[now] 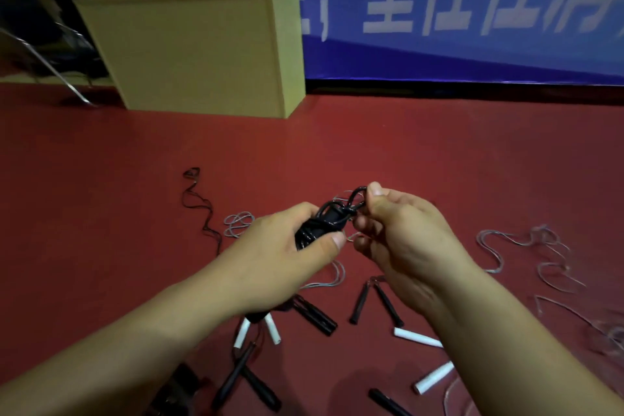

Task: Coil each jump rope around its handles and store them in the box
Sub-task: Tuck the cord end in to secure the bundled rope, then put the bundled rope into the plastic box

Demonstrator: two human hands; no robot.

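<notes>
Your left hand (287,246) grips a black jump rope bundle (324,221), handles wrapped in cord, held above the red floor (439,152). Just right of that grip, your right hand (398,230) pinches the last loop (358,196). Tuck it snugly under a wrap, keeping tension.

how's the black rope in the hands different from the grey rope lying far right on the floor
The black rope is wound tight around its handles, held by the left hand and right hand. The grey rope lies loose, uncoiled and untouched on the floor. Both are outside the box.
</notes>
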